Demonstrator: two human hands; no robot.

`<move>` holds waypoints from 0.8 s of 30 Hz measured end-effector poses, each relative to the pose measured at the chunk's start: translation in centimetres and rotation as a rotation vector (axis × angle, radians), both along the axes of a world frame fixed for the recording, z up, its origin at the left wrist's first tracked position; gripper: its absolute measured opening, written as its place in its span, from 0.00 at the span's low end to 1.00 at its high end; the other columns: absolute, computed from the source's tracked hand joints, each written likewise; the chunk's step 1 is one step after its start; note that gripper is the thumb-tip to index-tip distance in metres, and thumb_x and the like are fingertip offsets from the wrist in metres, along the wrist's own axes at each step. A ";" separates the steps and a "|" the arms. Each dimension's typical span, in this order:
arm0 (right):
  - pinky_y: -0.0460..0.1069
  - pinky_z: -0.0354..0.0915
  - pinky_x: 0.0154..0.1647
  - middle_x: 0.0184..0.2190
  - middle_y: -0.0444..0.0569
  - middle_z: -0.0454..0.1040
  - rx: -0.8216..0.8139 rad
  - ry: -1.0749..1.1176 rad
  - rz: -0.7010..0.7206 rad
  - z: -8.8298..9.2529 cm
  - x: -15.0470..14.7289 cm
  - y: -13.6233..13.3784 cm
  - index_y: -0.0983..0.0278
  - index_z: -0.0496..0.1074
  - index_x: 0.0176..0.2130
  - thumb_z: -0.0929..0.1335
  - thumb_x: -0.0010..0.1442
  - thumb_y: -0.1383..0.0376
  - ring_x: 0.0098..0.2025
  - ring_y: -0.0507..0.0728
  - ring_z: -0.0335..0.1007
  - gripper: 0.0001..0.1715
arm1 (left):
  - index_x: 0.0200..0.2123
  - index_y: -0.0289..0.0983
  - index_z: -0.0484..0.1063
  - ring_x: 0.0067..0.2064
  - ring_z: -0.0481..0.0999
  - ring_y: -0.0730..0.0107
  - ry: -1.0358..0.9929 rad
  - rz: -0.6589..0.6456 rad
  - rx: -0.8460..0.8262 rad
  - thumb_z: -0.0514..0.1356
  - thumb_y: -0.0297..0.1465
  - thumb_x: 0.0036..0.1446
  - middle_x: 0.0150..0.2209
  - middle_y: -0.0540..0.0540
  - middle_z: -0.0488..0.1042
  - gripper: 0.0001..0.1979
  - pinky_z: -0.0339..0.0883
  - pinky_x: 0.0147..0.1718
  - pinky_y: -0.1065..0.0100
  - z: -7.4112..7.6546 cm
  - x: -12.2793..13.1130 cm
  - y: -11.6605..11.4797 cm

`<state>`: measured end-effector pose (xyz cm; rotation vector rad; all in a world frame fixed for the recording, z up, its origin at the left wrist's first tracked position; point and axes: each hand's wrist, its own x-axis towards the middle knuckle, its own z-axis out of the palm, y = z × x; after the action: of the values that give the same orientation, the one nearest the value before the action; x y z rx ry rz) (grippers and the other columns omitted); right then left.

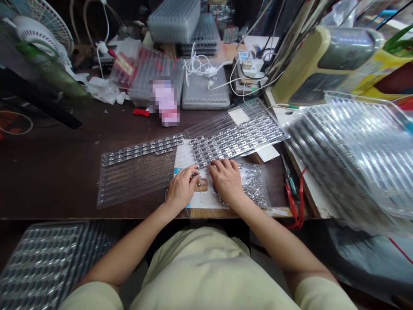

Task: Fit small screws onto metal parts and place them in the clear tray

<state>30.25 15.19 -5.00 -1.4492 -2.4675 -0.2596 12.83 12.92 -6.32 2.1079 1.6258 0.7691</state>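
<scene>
My left hand [180, 190] is closed, pinching a small dark metal part [194, 175] between thumb and fingers. Just right of its fingertips lies a small brown block [201, 185] on white paper. My right hand [226, 180] has its fingers curled at the front edge of a clear ribbed tray [209, 125]; what they grip, if anything, is hidden. Rows of black-and-silver metal parts [238, 137] fill much of that tray. To the left, a second clear tray [135, 185] carries a few such rows [142, 148] along its far side.
Beside my right wrist lies a plastic bag of small metal pieces [256, 189]. A screwdriver [289, 178] and red-handled tool [298, 206] are farther right. Stacked trays [348, 159] stand at the right, more [41, 258] at lower left. White cables [200, 64] cross the back.
</scene>
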 end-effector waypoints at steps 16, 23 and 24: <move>0.53 0.53 0.40 0.33 0.50 0.70 0.011 -0.224 0.286 1.1 -0.3 2.1 0.64 0.68 0.36 0.59 0.65 0.71 0.36 0.58 0.60 0.10 | 0.42 0.39 0.70 0.49 0.74 0.60 -0.024 -0.046 0.028 0.55 0.27 0.60 0.49 0.44 0.75 0.07 0.67 0.50 0.57 -0.1 -0.2 0.3; 0.53 0.53 0.39 0.33 0.50 0.70 -0.060 -0.223 0.221 1.9 0.1 1.7 0.65 0.68 0.36 0.61 0.64 0.70 0.36 0.58 0.61 0.07 | 0.41 0.40 0.69 0.48 0.74 0.61 -0.029 -0.077 0.003 0.55 0.28 0.61 0.49 0.46 0.75 0.06 0.67 0.48 0.59 0.1 0.6 0.1; 0.53 0.53 0.39 0.34 0.50 0.70 -0.071 -0.215 0.207 2.0 0.2 1.6 0.65 0.68 0.36 0.61 0.64 0.70 0.36 0.58 0.62 0.07 | 0.41 0.40 0.70 0.48 0.74 0.61 -0.035 -0.079 0.004 0.55 0.28 0.61 0.49 0.46 0.75 0.06 0.67 0.48 0.59 0.1 0.6 0.1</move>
<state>30.42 16.80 -2.99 -1.2353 -2.8012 -0.3029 13.47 13.05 -6.22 2.1354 1.5141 0.7796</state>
